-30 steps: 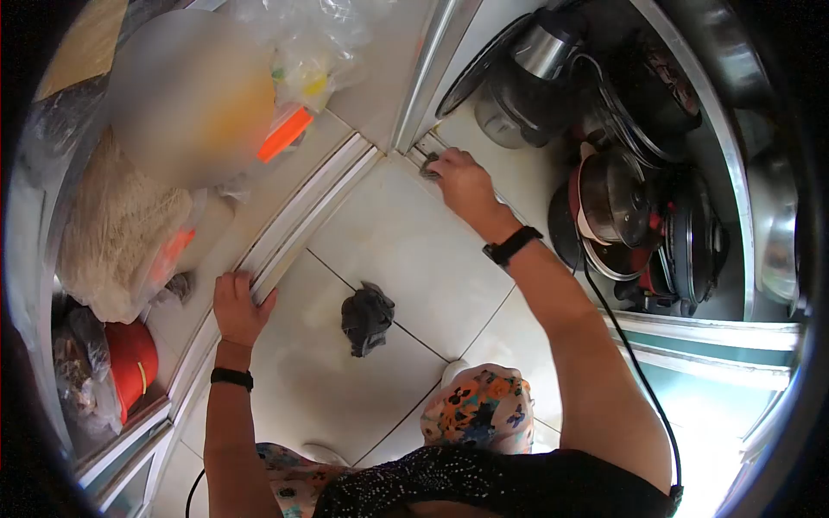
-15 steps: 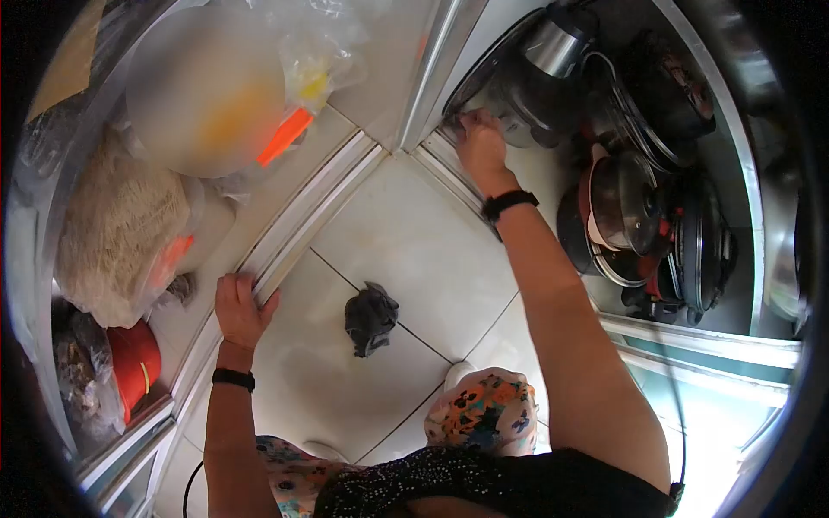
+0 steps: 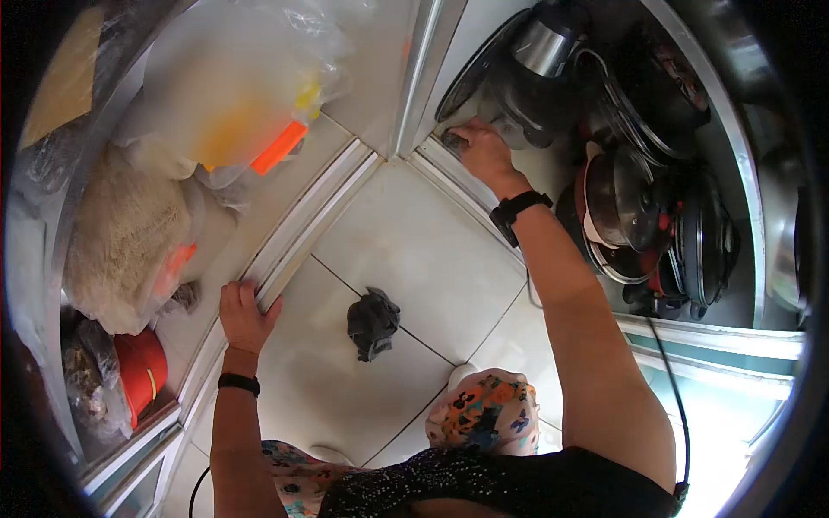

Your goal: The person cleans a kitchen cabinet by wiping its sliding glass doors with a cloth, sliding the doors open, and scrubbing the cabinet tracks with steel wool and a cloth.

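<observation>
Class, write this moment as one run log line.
left hand: resting on left rail | right hand: holding small grey pad at right cabinet | dark cloth: crumpled on tiled floor, untouched

From here I see a small grey wad (image 3: 451,140) at the right hand (image 3: 489,157), and a crumpled charcoal-grey cloth (image 3: 373,324) on off-white floor tiles (image 3: 414,224) ruled with thin dark lines. The black top (image 3: 432,475) is sprinkled with pale specks; the floral fabric (image 3: 484,414) carries orange, teal and dark-blue motifs on pale pink. A red rounded container (image 3: 138,363) shows one yellow stripe, and both wristbands (image 3: 238,382) are black.
</observation>
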Demonstrator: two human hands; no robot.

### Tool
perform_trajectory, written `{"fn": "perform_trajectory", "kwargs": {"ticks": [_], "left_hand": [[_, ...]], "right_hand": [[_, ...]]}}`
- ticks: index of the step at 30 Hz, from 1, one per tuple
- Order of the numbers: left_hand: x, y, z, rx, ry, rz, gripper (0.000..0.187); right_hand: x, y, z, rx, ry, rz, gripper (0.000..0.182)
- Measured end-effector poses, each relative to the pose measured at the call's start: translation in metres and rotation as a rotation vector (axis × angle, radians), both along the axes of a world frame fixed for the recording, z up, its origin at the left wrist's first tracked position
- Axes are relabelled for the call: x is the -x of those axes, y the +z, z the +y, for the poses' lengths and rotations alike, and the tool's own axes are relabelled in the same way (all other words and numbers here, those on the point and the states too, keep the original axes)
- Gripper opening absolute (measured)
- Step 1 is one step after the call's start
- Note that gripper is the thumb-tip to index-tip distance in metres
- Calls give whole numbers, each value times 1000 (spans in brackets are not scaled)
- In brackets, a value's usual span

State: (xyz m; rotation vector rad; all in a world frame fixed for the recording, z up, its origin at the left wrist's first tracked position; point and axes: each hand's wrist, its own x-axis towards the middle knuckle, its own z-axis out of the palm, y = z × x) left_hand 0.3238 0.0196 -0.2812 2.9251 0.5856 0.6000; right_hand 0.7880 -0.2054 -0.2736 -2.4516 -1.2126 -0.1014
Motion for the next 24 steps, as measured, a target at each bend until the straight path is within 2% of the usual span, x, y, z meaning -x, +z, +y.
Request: {"fn": "perform_trajectory", "kwargs": {"ticks": [1, 4, 5, 7, 8, 10, 11, 13, 15, 17, 18, 20, 23, 24], "left_hand": [[1, -2, 1, -1, -1, -3, 52], [0, -3, 2, -8, -2, -11, 52], [2, -3, 0, -5, -5, -11, 52], [9, -5, -1, 15, -2, 31, 53], [6, -7, 1, 20, 4, 53, 54], [6, -7, 1, 36, 13, 57, 54], [7, -8, 2, 47, 27, 72, 54], [6, -8, 5, 58, 10, 48, 55], [14, -8, 0, 91, -4, 43, 55], [7, -8, 3, 77, 12, 47, 56], [1, -4, 4, 73, 10, 34, 56], [0, 2, -1, -7, -15, -30, 52], [1, 2, 0, 4, -21, -55, 51], [6, 2, -3, 8, -18, -45, 51]], "right_hand": [[-5, -4, 9, -3, 5, -7, 28], [2, -19, 44, 298, -352, -289, 27], [8, -21, 47, 303, -355, -282, 27], [15, -17, 47, 520, -290, -360, 26], [15, -9, 43, 520, -293, -376, 26], [26, -3, 25, 227, -174, -178, 33], [14, -8, 25, 226, -173, -181, 33], [-15, -32, 36, 253, -254, -355, 36], [4, 2, 44, 689, -231, -79, 48], [13, 0, 35, 414, -227, -113, 52], [25, 13, 26, 327, -126, -10, 48], [10, 10, 17, 349, -146, -39, 47], [-4, -5, 38, 351, -244, -47, 42], [-2, -15, 38, 348, -253, -141, 41]]}}
